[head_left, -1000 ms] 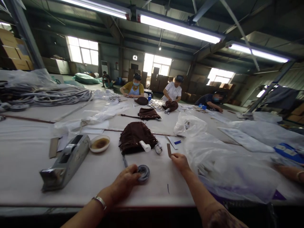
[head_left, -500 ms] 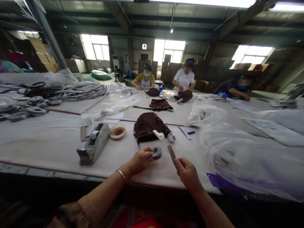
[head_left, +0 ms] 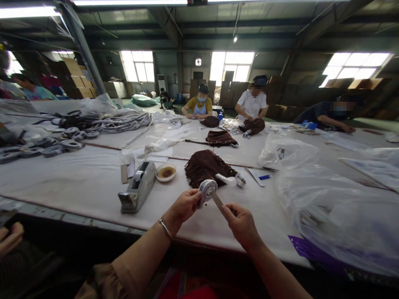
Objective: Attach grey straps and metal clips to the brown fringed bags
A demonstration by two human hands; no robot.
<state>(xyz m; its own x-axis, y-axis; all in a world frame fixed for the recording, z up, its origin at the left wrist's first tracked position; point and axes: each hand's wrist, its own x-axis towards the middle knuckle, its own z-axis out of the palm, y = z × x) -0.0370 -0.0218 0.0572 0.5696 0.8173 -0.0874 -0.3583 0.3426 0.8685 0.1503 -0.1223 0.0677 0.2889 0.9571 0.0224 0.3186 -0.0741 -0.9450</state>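
Note:
Pinched in my left hand (head_left: 186, 204) is a small grey-white coiled roll (head_left: 208, 189), its round face turned up. My right hand (head_left: 241, 222) grips a flat greyish strip (head_left: 217, 200), whose far end meets the roll near its centre. Just beyond lies a dark brown fringed piece (head_left: 204, 164) with a white wrapped part (head_left: 226, 180) on it. A grey tape dispenser (head_left: 139, 189) stands to the left, beside a shallow dish (head_left: 166, 172) with brown contents.
Coiled straps (head_left: 121, 122) lie at the left. Clear plastic bags (head_left: 336, 211) cover the right side. A blue object (head_left: 264, 177) lies beyond my right hand. Several people work across the table, and another person's hand (head_left: 11, 238) shows at lower left.
My left hand has lifted and turned the roll. The strip in my right hand has moved left to meet it. The view has shifted, and another person's hand now shows at lower left.

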